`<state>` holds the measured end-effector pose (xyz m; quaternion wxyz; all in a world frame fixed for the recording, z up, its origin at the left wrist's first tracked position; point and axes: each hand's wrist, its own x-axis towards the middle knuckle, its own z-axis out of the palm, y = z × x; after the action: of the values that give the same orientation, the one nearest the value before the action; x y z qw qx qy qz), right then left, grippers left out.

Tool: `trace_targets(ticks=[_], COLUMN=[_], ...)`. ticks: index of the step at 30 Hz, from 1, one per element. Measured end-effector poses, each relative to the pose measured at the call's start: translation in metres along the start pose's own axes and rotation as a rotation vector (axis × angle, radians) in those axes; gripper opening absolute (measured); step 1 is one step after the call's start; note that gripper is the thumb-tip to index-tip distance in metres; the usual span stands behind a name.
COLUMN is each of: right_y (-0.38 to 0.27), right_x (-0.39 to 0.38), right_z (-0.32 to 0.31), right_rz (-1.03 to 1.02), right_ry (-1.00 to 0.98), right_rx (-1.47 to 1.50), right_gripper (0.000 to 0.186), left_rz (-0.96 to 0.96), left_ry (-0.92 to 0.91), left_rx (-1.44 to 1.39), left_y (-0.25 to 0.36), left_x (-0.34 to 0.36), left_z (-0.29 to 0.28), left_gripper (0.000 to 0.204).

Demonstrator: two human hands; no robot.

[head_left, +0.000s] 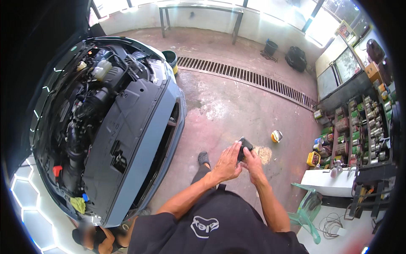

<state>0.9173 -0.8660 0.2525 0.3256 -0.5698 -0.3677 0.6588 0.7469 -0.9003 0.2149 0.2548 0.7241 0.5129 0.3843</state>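
In front of my body, over the floor, my two hands meet around a small black block-like object point(245, 146) whose exact kind I cannot make out. My left hand point(228, 163) presses its fingers along the object's left side. From the other side my right hand point(253, 164) grips its lower part, thumb and fingers round it. The object's lower end is hidden behind my fingers. To the left stands a grey-blue car point(146, 152) with its hood up and the engine bay point(91, 106) uncovered, apart from both hands.
A white-and-yellow tub point(276, 136) stands on the floor ahead to the right. Shelves of paint cans point(355, 131) and a green plastic chair point(308, 211) are at right. A floor drain grate point(245, 78) crosses ahead. Another person point(103, 239) crouches beside the car at lower left.
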Motion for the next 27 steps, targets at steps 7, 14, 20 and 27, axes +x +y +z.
trace_targets(ticks=[7,14,20,27], right_y=[-0.142,-0.245,-0.298,-0.348], right_x=[0.178,0.381,0.578,0.748], right_z=[0.012,-0.002,-0.089,-0.128], right_rz=[-0.025,-0.17,-0.071,0.132], right_ry=[0.029,0.135,0.363,0.381], right_rx=[0.282,0.038,-0.112,-0.247], right_gripper=[0.056,0.059,0.113,0.12], left_rz=[0.14,0.07,-0.24,-0.737], left_ry=[-0.099,-0.137,-0.135,-0.403], left_rx=[-0.065,-0.042,0.566,0.982], left_y=[-0.048,-0.152,-0.332,-0.457], left_x=[0.226,0.404,0.487,0.496], left_z=[-0.064,-0.1,-0.165,-0.307], left_gripper=[0.1,0.084,0.074,0.086])
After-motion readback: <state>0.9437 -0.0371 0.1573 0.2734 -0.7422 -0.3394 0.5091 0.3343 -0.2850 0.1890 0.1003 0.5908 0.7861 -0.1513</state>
